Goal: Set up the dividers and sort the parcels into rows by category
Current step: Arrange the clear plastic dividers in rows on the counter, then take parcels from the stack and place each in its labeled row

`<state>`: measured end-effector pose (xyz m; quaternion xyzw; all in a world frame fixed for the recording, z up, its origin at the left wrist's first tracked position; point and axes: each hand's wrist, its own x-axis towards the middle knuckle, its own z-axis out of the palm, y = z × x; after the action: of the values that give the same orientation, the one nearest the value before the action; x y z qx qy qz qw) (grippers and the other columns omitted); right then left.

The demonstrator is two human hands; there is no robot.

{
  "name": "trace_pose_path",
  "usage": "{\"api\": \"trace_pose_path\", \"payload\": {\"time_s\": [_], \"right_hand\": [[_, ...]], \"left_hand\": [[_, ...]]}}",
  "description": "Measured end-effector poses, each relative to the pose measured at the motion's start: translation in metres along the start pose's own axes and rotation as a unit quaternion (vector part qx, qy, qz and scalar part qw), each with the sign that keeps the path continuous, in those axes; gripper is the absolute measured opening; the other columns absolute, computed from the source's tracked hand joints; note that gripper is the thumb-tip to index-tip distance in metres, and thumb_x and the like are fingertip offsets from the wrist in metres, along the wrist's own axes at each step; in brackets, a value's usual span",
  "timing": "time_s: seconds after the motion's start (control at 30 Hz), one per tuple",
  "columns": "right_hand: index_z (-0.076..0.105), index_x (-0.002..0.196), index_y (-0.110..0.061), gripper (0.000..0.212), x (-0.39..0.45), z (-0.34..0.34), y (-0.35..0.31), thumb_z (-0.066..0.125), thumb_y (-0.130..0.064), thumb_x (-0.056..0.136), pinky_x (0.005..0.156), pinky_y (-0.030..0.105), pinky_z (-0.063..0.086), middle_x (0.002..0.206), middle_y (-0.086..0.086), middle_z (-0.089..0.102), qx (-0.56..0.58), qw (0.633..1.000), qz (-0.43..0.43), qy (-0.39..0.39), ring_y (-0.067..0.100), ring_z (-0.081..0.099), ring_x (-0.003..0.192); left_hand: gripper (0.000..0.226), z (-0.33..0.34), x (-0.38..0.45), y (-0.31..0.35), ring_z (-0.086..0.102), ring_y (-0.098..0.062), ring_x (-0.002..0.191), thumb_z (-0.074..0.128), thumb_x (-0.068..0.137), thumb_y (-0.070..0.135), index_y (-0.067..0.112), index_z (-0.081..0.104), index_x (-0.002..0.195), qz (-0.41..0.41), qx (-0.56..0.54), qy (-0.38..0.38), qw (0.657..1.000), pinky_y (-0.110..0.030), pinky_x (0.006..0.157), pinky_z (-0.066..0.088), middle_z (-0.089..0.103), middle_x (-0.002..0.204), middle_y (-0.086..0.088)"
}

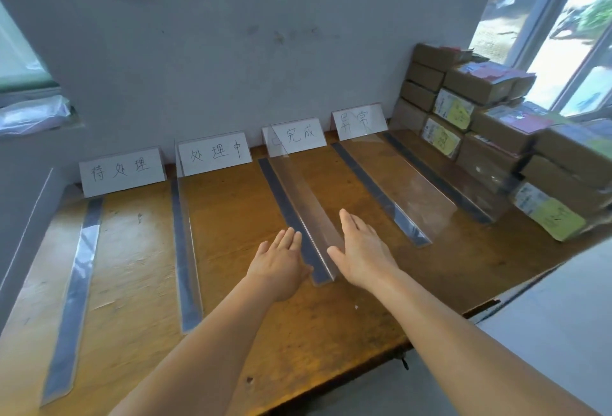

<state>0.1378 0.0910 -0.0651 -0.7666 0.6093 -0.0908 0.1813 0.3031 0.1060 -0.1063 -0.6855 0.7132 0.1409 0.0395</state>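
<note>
Flanking the near end of the middle clear divider (299, 203) at the centre of the frame: left hand (281, 260) lying flat with fingers straight and together on the dark strip side, right hand (361, 250) held flat and open with fingers straight, touching or just beside the upright clear wall; contact hard to tell. Standing on the wooden counter (231, 217) in a fan from left to right: a far-left divider (76, 283), a second divider (185, 256), the middle one, then a fourth divider (384, 190) right of centre and a fifth divider (440, 177) just beside the boxes. Leaning against the wall along the back of the counter: four white label cards, the first card (122, 172) at left, the second card (215, 154), the third card (294, 135) and the fourth card (359, 120), each bearing handwritten characters. Sitting stacked at the right of the frame, under the window (563, 34): brown parcels (480, 130), several showing yellow stickers, none lying in the rows between the dividers.
</note>
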Motion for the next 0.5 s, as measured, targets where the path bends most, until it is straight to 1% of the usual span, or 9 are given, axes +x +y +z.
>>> {"api": "trace_pose_path", "payload": {"time_s": [0.1,0.2,0.33,0.5], "right_hand": [[0.007,0.151,-0.028,0.074,-0.016,-0.009,0.006,0.047,-0.05,0.093,0.113,0.04,0.024,0.16,-0.001,0.013,-0.021,1.0,0.007,0.022,0.025,0.017,0.145],[0.012,0.151,-0.029,0.07,-0.033,-0.021,0.018,0.045,-0.052,0.094,0.113,0.041,0.022,0.159,-0.003,0.015,-0.044,0.998,0.012,0.032,0.023,0.016,0.145],[0.014,0.151,-0.029,0.069,-0.054,-0.04,0.044,0.043,-0.054,0.094,0.115,0.04,0.015,0.159,-0.004,0.016,-0.067,0.997,0.023,0.042,0.019,0.012,0.146],[0.014,0.151,-0.026,0.069,-0.079,-0.07,0.088,0.042,-0.054,0.094,0.117,0.04,0.009,0.159,-0.004,0.016,-0.077,0.994,0.045,0.064,0.017,0.008,0.147]], "left_hand": [[0.072,-0.014,-0.01,0.012,-0.005,-0.017,0.146,0.041,0.097,0.048,0.022,0.001,0.152,0.007,-0.024,0.05,0.998,-0.04,0.116,0.003,-0.001,0.161,0.002],[0.071,-0.028,-0.02,0.031,-0.002,-0.016,0.147,0.041,0.097,0.048,0.024,0.004,0.152,0.035,-0.044,0.082,0.995,-0.039,0.116,0.004,0.006,0.16,0.004],[0.069,-0.044,-0.033,0.066,0.003,-0.017,0.147,0.04,0.097,0.047,0.02,0.007,0.152,0.095,-0.015,0.091,0.991,-0.041,0.116,0.01,0.01,0.16,0.002],[0.068,-0.054,-0.036,0.123,0.007,-0.018,0.147,0.042,0.097,0.047,0.021,0.011,0.152,0.137,-0.02,0.108,0.984,-0.041,0.117,0.011,0.014,0.159,0.002]]}}
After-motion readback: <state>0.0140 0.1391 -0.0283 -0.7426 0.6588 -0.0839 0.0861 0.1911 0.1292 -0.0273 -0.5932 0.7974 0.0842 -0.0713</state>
